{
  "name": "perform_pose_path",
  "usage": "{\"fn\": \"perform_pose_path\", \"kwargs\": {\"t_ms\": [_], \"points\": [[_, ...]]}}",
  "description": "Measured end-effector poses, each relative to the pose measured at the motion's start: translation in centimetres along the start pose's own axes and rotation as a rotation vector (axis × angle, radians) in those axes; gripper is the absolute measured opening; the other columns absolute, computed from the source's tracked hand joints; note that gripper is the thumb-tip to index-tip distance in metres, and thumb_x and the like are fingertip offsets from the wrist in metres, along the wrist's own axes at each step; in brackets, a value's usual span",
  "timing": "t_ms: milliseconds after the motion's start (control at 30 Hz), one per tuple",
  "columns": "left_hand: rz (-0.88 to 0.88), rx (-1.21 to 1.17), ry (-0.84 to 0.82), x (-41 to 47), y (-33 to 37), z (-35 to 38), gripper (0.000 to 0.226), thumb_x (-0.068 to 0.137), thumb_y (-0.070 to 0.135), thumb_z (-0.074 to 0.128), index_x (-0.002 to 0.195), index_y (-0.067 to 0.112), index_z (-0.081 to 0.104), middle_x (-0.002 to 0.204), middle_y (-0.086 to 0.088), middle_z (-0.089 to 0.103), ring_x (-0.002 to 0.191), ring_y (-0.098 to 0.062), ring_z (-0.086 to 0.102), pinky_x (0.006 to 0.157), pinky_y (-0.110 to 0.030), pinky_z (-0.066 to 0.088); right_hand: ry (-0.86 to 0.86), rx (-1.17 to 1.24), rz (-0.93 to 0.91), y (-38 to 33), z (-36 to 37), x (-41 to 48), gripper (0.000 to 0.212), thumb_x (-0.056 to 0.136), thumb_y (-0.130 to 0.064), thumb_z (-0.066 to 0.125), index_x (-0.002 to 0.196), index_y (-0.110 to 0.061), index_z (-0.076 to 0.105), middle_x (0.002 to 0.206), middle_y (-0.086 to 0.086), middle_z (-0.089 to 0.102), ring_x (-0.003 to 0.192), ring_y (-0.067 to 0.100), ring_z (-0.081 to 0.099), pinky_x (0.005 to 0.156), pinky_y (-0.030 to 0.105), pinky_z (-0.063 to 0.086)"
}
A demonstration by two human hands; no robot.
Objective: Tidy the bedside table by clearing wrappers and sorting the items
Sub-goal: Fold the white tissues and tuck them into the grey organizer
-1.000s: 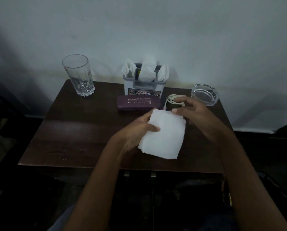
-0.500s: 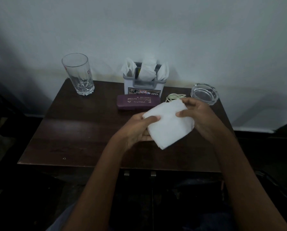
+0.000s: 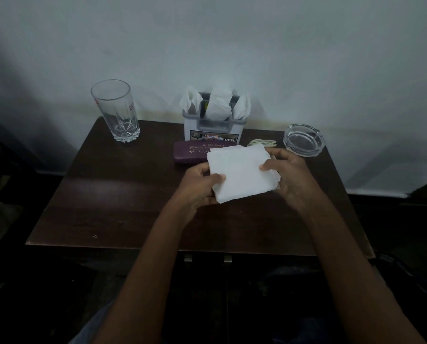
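A folded white tissue (image 3: 242, 172) is held above the middle of the dark wooden bedside table (image 3: 113, 194). My left hand (image 3: 197, 187) pinches its near left corner with the thumb on top. My right hand (image 3: 289, 172) grips its right edge, thumb on top and fingers underneath. Behind the tissue lies a purple spectacle case (image 3: 190, 152), partly covered by it. A white holder (image 3: 213, 127) stuffed with crumpled tissues stands at the back by the wall.
A tall empty glass (image 3: 115, 110) stands at the back left. A clear glass ashtray (image 3: 304, 140) sits at the back right, with a coiled pale cable (image 3: 262, 143) beside it. The wall runs right behind the table.
The tissue has gone from hanging down in my left hand to lying flatter between both hands. It has moved up and back, over the spectacle case's end.
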State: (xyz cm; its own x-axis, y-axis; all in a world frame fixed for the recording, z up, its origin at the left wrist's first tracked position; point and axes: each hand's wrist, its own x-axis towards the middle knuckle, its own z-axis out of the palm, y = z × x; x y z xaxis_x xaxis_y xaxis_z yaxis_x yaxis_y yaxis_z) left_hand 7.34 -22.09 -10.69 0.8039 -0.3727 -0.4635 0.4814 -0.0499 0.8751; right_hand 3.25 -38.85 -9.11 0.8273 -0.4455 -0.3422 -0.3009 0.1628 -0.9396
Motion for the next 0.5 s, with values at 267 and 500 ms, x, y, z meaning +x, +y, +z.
{"fn": "perform_pose_path", "kwargs": {"t_ms": [267, 500], "points": [[0.016, -0.052, 0.01, -0.13, -0.01, 0.01, 0.019, 0.092, 0.004, 0.051, 0.106, 0.013, 0.061, 0.108, -0.006, 0.063, 0.088, -0.018, 0.063, 0.049, -0.02, 0.054, -0.005, -0.011, -0.036, 0.25, -0.23, 0.14, 0.035, 0.074, 0.014, 0.05, 0.084, -0.017, 0.061, 0.091, 0.004, 0.061, 0.086, 0.023, 0.06, 0.069, 0.04, 0.054], [-0.028, -0.095, -0.039, -0.35, 0.53, 0.08, 0.035, 0.091, 0.002, 0.034, 0.079, 0.013, 0.065, 0.094, -0.008, 0.067, 0.075, -0.018, 0.066, 0.052, -0.02, 0.052, 0.002, -0.1, -0.111, 0.53, -0.39, 0.23, 0.03, 0.079, 0.012, 0.047, 0.068, -0.01, 0.063, 0.08, 0.007, 0.065, 0.078, 0.019, 0.06, 0.061, 0.03, 0.052]]}}
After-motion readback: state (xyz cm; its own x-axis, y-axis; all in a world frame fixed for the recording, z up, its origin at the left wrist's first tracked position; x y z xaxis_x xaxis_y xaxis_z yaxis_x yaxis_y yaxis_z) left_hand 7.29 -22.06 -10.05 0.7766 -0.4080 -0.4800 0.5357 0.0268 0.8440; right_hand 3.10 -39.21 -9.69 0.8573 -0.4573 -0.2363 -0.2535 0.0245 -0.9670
